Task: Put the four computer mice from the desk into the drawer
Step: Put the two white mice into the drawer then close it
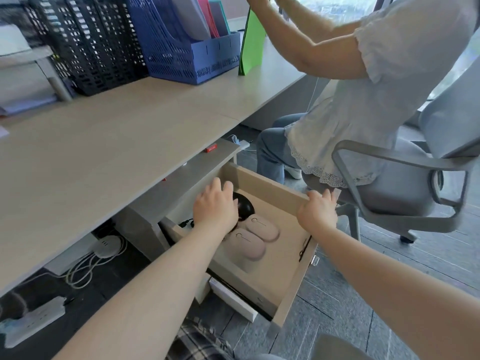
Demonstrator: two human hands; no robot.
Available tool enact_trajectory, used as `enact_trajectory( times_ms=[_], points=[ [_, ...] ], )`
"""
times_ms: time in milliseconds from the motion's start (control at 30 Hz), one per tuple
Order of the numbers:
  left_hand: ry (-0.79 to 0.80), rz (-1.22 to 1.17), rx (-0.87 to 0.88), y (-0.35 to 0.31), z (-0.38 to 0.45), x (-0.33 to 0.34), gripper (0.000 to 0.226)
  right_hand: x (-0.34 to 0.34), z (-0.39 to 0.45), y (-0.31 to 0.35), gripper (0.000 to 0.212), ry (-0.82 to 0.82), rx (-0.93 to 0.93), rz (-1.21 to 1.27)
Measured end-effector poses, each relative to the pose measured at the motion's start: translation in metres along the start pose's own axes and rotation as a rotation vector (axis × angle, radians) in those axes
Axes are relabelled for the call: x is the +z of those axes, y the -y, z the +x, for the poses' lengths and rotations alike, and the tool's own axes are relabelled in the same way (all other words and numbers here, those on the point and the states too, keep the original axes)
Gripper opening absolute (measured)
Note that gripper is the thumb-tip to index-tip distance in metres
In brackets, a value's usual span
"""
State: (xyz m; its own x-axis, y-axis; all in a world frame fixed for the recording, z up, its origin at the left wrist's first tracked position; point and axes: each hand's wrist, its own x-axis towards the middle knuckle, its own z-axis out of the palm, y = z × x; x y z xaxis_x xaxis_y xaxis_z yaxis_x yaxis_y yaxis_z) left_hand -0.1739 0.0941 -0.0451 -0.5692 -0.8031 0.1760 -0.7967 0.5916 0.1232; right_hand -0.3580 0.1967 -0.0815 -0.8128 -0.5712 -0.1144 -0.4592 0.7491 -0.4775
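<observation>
- Drawer (262, 189) pulled wide open in the middle of the frame, just under the desk (109, 141) edge.
- Left hand (215, 206) reaching down inside, palm down, fingers loosely spread over a black mouse (244, 206). Can't tell if actually gripping it or only resting on top.
- Right hand (318, 213) curled over the top of the drawer's front panel at centre right, clamped on that edge.
- Two beige mice (255, 237) lying side by side on the drawer floor, touching, just below the black one.
- Some black cable (187, 223) poking out left of the left wrist. Fourth mouse hidden or not visible.
- Desk top bare up front; black and blue file racks (135, 40) at upper left.
- Another person on a grey office chair (405, 183) at upper right, arms up by a green folder (253, 45).
</observation>
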Motion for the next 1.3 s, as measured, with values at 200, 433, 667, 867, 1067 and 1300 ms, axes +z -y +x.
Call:
enact_trajectory(
  times_ms=[200,433,667,867,1067,1300],
  points=[
    [-0.139,-0.021,0.026,0.016,0.01,-0.022,0.039,0.003,-0.008,0.019,0.032,-0.003,0.028,0.191],
    [-0.075,-0.041,-0.143,0.061,0.033,-0.032,0.059,0.02,-0.012,0.06,0.058,0.022,0.129,0.428],
    [0.048,-0.048,-0.189,0.081,0.062,-0.042,0.058,0.044,-0.006,0.106,0.06,0.019,0.164,0.528],
    [0.132,-0.115,-0.084,0.102,0.081,-0.051,0.052,0.07,-0.019,0.129,0.03,0.114,0.136,0.651],
    [0.14,-0.122,-0.016,0.117,0.09,-0.049,0.051,0.088,-0.03,0.144,0.045,0.308,0.063,0.704],
    [0.139,-0.139,0.019,0.123,0.099,-0.047,0.05,0.104,-0.02,0.165,0.046,0.414,-0.045,0.569]
  ],
)
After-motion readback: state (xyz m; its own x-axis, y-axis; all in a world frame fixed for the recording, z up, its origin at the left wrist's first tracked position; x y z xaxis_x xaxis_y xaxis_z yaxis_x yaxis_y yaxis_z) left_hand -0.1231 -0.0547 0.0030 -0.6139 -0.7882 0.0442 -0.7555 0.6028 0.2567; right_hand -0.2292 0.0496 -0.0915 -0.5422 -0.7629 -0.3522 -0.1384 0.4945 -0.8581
